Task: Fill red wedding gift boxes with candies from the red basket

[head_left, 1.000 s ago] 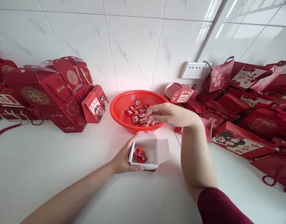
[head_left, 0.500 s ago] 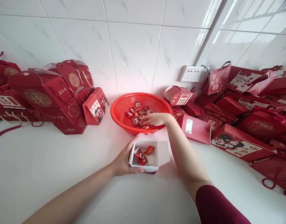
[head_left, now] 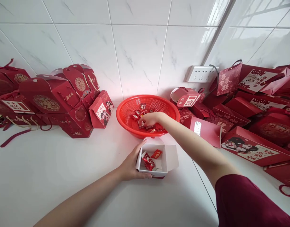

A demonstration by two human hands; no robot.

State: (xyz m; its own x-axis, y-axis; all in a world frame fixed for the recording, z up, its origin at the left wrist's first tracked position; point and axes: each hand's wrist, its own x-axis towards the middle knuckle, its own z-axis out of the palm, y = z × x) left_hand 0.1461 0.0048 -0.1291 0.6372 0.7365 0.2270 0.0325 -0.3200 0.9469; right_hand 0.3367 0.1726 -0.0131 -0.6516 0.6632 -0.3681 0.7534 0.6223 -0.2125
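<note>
My left hand [head_left: 133, 164] is wrapped round the left side of a small gift box [head_left: 152, 174], white inside and red outside. The box stands with its flaps folded out, one to the right and one at the back. Inside it lie a shiny red wrapped sweet [head_left: 148, 161] and a flat orange-red packet [head_left: 156, 154]. My right hand [head_left: 150, 119] reaches down into a red plastic basket [head_left: 122, 118], its fingers pinched on a dark red wrapped candy [head_left: 141, 125]. Several other small wrapped candies [head_left: 143, 107] lie around it, partly hidden by the hand.
Red gift boxes with cord handles [head_left: 47, 102] are stacked on the left, with one house-shaped box [head_left: 101, 110] beside the basket. More red boxes [head_left: 258, 148] pile up on the right. A power strip [head_left: 201, 74] is on the tiled wall behind.
My right hand has shifted slightly left and its fingers have curled in on a candy in the basket. My left hand keeps hold of the box; the whole view has moved a little.
</note>
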